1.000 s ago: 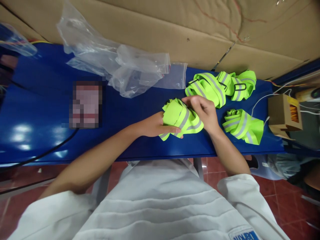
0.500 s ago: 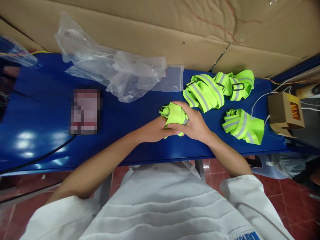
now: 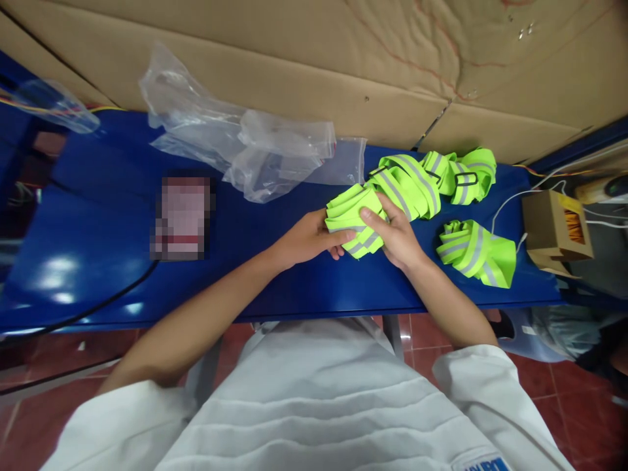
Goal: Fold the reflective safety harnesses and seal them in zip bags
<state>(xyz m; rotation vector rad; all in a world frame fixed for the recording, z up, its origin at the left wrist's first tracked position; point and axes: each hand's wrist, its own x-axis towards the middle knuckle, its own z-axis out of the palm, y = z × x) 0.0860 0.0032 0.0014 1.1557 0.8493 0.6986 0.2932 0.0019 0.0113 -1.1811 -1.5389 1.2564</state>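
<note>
Between my two hands is a folded bundle of reflective strap [image 3: 354,219], neon yellow-green with grey stripes, held above the blue table. My left hand [image 3: 314,237] grips its lower left side, thumb over the front. My right hand [image 3: 395,232] clasps the right side with its thumb pressed on the face of the folds. Just behind the right hand lies a loosely wound reflective strap [image 3: 409,183]. Further right along the back is another strap bundle [image 3: 471,176] with a black buckle. A separate bundle [image 3: 478,252] rests to the right of my right forearm.
Clear plastic bags [image 3: 235,144] lie along the back of the blue table [image 3: 265,294]. A pixelated flat object [image 3: 181,219] with a black cable is at left. At right stand a small cardboard box [image 3: 554,226] and white wires. Brown board [image 3: 294,65] closes off the back.
The held bundle has been turned, and its striped folds now face up. My hands have shifted their grip, with both thumbs on its face. The view has moved slightly.
</note>
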